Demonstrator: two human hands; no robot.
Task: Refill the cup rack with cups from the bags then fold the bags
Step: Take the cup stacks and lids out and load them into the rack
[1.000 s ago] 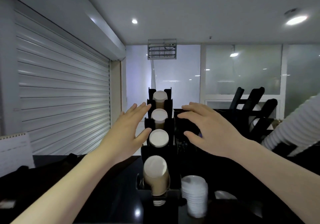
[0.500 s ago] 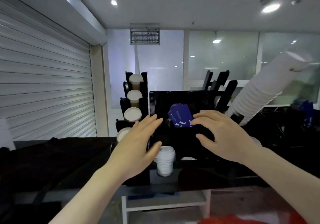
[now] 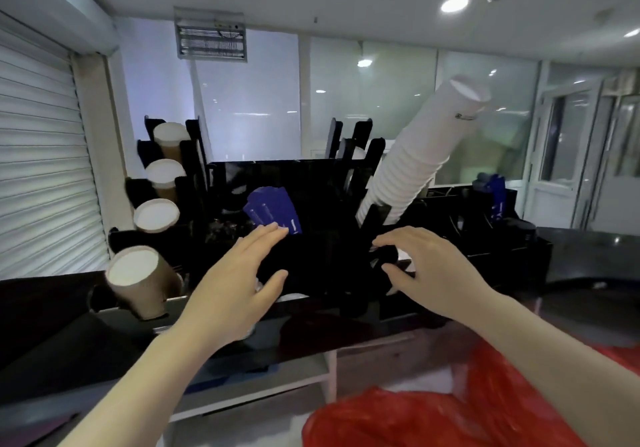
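Cup rack (image 3: pixel 329 187) is dead ahead, and I'd call it partly stocked: the red bag (image 3: pixel 450 412) below the rack's front is unfolded, a tall white cup stack (image 3: pixel 415 155) leans out of the rack's right slot, and four brown cups (image 3: pixel 138 280) run down its left column. Both hands hover just in front of the rack, empty: left hand (image 3: pixel 239 284) flat with fingers spread wide, right hand (image 3: pixel 433 263) with fingers loosely arched.

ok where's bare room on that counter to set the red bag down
The dark counter looks bare left of the lowest brown cup, and at the far right past the black organiser. The middle is crowded: blue packets, the leaning white cup stack, the left hand and right hand.
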